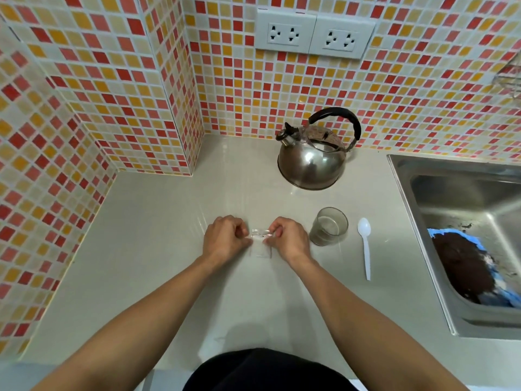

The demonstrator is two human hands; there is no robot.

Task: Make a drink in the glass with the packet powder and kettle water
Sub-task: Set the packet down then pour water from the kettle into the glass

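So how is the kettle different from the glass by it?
The kettle is shiny opaque steel with a black handle and a spout; the glass is see-through, with neither. The kettle is larger and sits further back, near the tiled wall; the glass stands beside the right hand. Both stand upright on the counter.

The table is a smooth, pale, glossy surface that throws soft reflections. At 12 o'clock on it, the kettle is polished metal, mirror-bright on its body, with a matt black handle that looks like plastic. The packet pinched between the left hand and the right hand is thin, clear, shiny plastic film. At 3 o'clock from it, the glass is clear and smooth. The spoon is white plastic with a slight sheen. The sink is brushed metal. The wall is small glazed tiles.
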